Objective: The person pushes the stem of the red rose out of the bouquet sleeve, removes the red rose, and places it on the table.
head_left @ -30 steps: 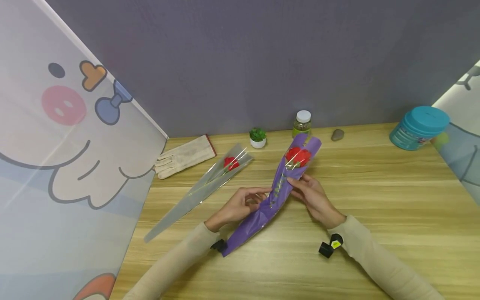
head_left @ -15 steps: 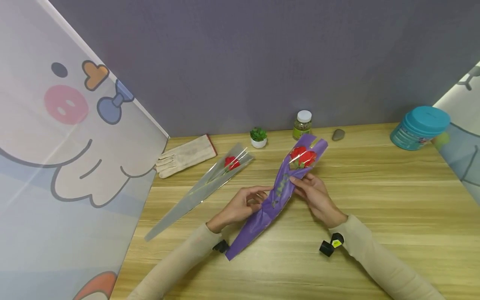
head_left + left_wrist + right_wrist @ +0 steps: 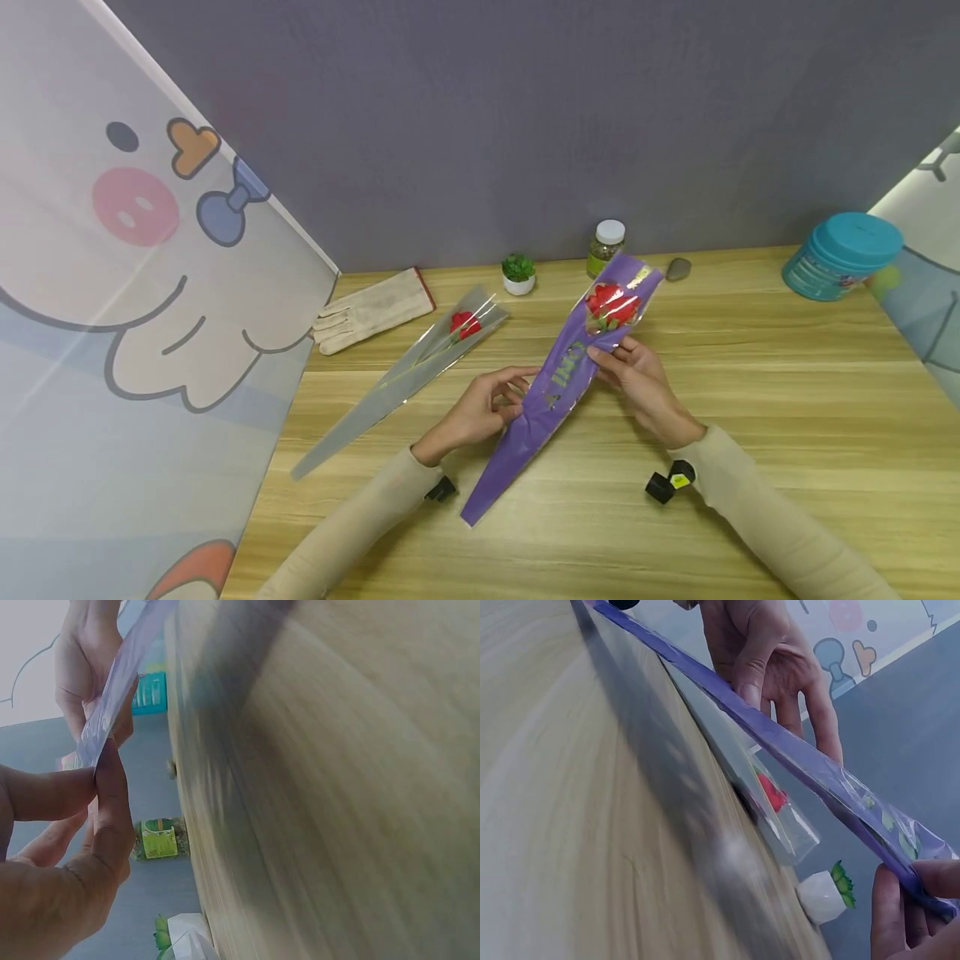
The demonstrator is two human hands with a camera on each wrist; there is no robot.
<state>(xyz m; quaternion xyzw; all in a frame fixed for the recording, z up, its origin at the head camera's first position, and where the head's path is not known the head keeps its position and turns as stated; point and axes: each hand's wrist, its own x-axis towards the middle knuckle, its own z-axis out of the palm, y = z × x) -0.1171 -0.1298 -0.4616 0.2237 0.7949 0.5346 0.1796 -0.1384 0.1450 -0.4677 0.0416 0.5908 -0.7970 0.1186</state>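
Observation:
A red artificial rose (image 3: 612,307) in a purple wrapping sleeve (image 3: 525,427) with a clear front is held slantwise above the table, its pointed end toward me. My left hand (image 3: 480,408) pinches the sleeve's left edge near the middle. Higher up, my right hand (image 3: 643,387) pinches the right edge just below the bloom, thumb on the front. From the right wrist view the purple sleeve (image 3: 780,750) is seen edge-on, raised over its shadow. On the table to the left lies a second red rose (image 3: 465,325) in a clear-and-grey sleeve (image 3: 367,417).
Along the back stand a small potted plant (image 3: 518,273), a white-lidded jar (image 3: 606,248) and a grey stone (image 3: 678,268). A work glove (image 3: 375,311) lies at the back left. At the far right is a turquoise tub (image 3: 842,257). Walls border the table's back and sides.
The purple-wrapped rose has shifted slightly right and turned its front more toward me, showing the lettering on the sleeve. My right hand has moved a little right; both hands keep their grip.

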